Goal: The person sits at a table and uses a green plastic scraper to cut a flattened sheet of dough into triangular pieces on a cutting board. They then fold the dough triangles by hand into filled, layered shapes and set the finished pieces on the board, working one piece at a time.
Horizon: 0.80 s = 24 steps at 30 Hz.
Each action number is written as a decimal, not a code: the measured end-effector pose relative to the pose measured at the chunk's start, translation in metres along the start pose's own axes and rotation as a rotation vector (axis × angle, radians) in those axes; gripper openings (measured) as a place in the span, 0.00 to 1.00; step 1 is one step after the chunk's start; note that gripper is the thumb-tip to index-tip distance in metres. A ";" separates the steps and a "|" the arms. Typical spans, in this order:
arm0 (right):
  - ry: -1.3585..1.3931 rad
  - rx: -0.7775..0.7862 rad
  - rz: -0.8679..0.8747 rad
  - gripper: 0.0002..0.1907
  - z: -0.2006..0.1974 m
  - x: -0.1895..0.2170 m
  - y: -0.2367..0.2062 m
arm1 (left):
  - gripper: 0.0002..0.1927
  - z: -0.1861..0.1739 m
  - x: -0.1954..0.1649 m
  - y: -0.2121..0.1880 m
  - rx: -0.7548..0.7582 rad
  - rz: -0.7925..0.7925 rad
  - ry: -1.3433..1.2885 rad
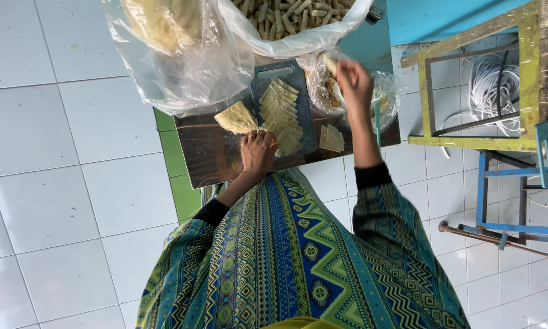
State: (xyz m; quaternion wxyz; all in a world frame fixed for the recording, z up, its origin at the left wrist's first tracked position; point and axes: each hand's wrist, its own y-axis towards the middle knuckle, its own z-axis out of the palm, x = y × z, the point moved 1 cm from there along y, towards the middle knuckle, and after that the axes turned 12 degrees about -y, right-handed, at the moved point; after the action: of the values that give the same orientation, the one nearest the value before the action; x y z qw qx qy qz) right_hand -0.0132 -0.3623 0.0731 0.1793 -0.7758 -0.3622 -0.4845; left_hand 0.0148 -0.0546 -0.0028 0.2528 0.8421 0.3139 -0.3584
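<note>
**Mid-batch: a rolled dough stick heads for the heap**

Evidently the step in hand is dropping off a finished roll. The right hand [354, 82], at about one o'clock from the dark cutting board [283, 76], is pinched shut on a small rolled dough stick [330, 63], held over a clear plastic bag [380, 91]. At twelve o'clock a plastic-lined tub of rolled sticks [292, 15] sits well filled.

The left hand [259, 152] rests at the board's six o'clock edge, fingers curled onto the row of cut dough strips [281, 116]; whether it grips one I cannot tell. A folded dough sheet [237, 119] lies at nine o'clock, a small stack of squares [332, 139] at four.

Judging by this, the next move calls for releasing the stick, then peeling a single strip free without dragging its neighbours.
</note>
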 end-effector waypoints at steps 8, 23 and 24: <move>-0.441 -0.138 -0.076 0.12 0.007 0.007 0.017 | 0.18 0.028 0.026 -0.001 -0.009 -0.187 -0.055; -0.700 -0.261 -0.276 0.07 0.027 -0.036 -0.067 | 0.07 0.000 0.042 -0.007 0.017 -0.188 -0.140; -0.680 -0.264 -0.300 0.07 0.029 -0.037 -0.071 | 0.07 -0.001 0.045 -0.008 0.027 -0.198 -0.173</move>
State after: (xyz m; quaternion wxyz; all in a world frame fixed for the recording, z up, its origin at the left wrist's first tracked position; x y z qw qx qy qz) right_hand -0.0569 -0.3108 0.0217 -0.1252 -0.8470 -0.4446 -0.2630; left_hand 0.0339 -0.0335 -0.0381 0.2307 0.7762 0.3679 -0.4570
